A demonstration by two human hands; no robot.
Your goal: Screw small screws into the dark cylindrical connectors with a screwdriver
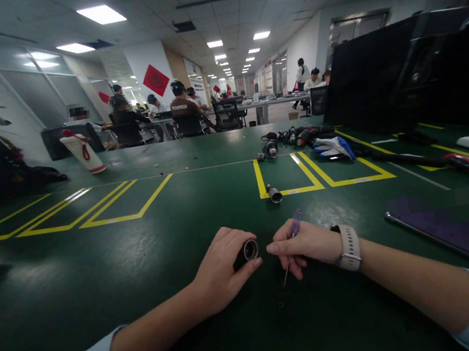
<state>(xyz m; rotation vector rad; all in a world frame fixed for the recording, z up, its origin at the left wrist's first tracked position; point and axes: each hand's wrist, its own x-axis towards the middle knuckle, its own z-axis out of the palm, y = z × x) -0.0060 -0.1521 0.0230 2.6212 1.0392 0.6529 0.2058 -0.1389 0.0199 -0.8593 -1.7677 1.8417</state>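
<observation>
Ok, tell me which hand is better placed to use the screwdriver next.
Right, most likely: the right hand already holds the screwdriver, shaft pointing down, while the left hand is taken up gripping the dark cylinder.

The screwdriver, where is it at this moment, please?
In the head view, the screwdriver is right of centre, held in the right hand, near the left hand.

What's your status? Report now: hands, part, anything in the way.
Left hand gripping dark cylindrical part, open end showing. Right hand holding purple-handled tool, shaft down, apart from part. Metal fitting beyond both hands, not between them.
</observation>
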